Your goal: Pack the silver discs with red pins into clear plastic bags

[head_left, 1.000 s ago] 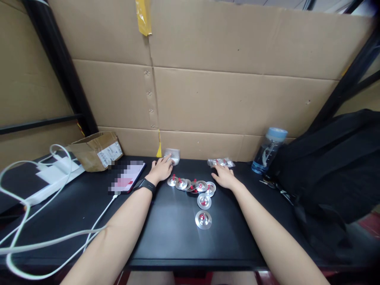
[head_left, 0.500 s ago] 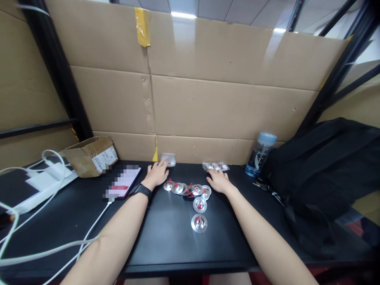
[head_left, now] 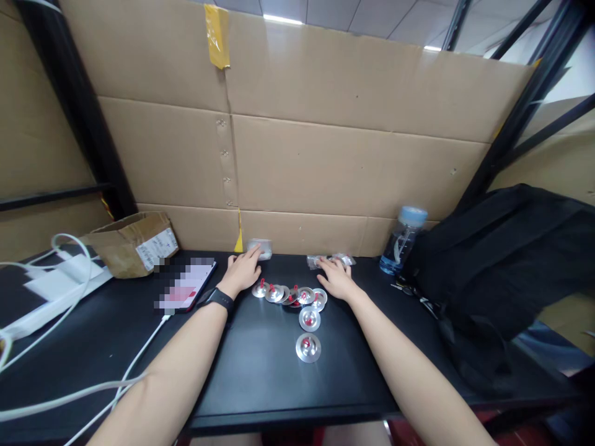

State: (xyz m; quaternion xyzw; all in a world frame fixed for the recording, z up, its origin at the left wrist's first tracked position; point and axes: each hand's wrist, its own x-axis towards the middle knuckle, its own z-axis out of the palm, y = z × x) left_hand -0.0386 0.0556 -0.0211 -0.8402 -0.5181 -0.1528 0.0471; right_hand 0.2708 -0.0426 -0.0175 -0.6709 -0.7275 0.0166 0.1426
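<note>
My left hand (head_left: 243, 271), with a dark watch on the wrist, lies palm down with fingers stretched out. Its fingertips touch a small clear plastic packet (head_left: 266, 249) by the cardboard wall. Fingers spread, my right hand (head_left: 336, 279) rests over a clear bag of shiny discs (head_left: 348, 259) and partly covers it. Between the hands, several silver finger cymbals with red loops overlap in a row; one cymbal (head_left: 260, 289) forms its left end. Two more, a middle cymbal (head_left: 309, 319) and a front cymbal (head_left: 308, 348), lie apart nearer to me.
On the left are a phone (head_left: 198, 282) on a white cable, an open cardboard box (head_left: 132, 248) and a white power strip (head_left: 60, 300). A blue-lidded bottle (head_left: 402, 241) and a black backpack (head_left: 506, 272) stand at right. The cardboard wall (head_left: 302, 173) closes the back.
My right hand has slid forward over the bag of discs and covers more of it. My left hand stays at its packet. The whole view has shifted slightly.
</note>
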